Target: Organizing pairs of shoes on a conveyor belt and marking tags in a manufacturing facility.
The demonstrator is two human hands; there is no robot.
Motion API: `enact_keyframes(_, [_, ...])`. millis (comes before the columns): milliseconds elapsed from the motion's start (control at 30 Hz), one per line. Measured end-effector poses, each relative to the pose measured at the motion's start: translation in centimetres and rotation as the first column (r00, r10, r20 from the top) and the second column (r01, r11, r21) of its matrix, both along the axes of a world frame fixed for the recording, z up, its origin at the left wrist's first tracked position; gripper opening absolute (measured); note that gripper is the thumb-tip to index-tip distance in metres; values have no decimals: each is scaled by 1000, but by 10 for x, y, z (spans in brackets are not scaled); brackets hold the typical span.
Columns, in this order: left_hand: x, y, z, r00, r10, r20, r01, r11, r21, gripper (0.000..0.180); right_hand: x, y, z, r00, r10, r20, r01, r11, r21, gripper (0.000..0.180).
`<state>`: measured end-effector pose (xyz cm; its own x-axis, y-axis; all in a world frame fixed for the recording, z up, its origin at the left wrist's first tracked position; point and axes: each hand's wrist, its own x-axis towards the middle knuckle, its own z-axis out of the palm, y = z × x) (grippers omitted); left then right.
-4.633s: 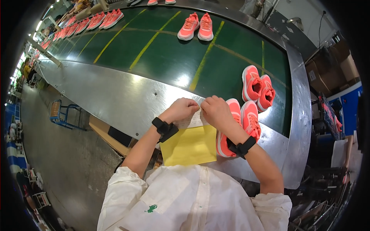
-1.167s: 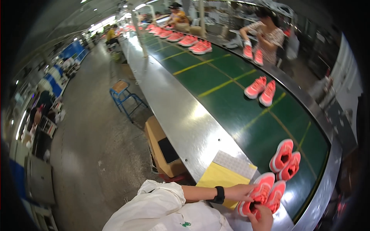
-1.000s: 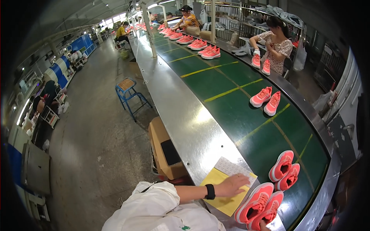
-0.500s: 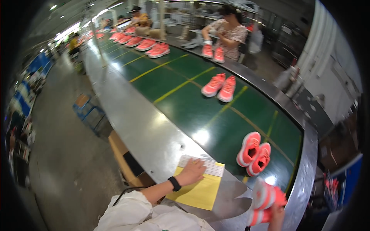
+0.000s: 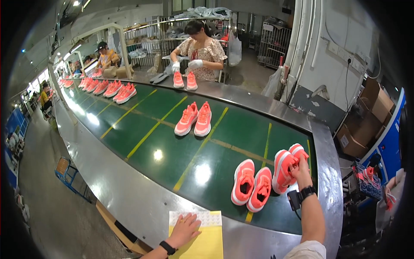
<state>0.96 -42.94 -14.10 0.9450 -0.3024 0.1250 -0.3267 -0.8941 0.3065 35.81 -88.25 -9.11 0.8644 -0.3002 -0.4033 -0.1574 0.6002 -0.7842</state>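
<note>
My left hand (image 5: 185,228) lies with fingers spread on a yellow sheet (image 5: 208,242), partly over a white strip of small labels (image 5: 211,218) along its top edge. At the right end of the green conveyor belt, my right hand (image 5: 303,171) is closed on a pair of coral sneakers (image 5: 282,167) with white soles, gripping them near their openings. Whether their soles touch the belt I cannot tell. Just left of them stands another pair of coral sneakers (image 5: 251,185) on the belt.
The green belt (image 5: 172,151) has yellow cross lines and a metal rim (image 5: 129,190). Farther up stand a coral pair (image 5: 194,119) and a row of more pairs (image 5: 113,90). Across it, a gloved co-worker (image 5: 202,54) is beside two upright sneakers (image 5: 184,80). A stool (image 5: 65,170) stands at left.
My right hand has carried the sneakers from the metal edge up and over the belt. My left hand stays on the yellow sheet. The view has turned rightward.
</note>
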Motion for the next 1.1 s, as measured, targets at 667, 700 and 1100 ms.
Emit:
enact_keyframes(667, [18, -35, 44, 995, -77, 62, 89, 975, -204, 42, -171, 169, -21, 767, 494, -411, -132, -505, -853, 62])
enact_keyframes(700, [21, -46, 53, 991, -90, 99, 114, 957, -266, 41, -171, 170, -22, 802, 475, -363, -108, -481, -870, 54])
enact_keyframes(1100, [-26, -94, 44, 860, -76, -504, -285, 748, -599, 83, -398, 145, 73, 619, 731, -287, -391, -30, -920, 37])
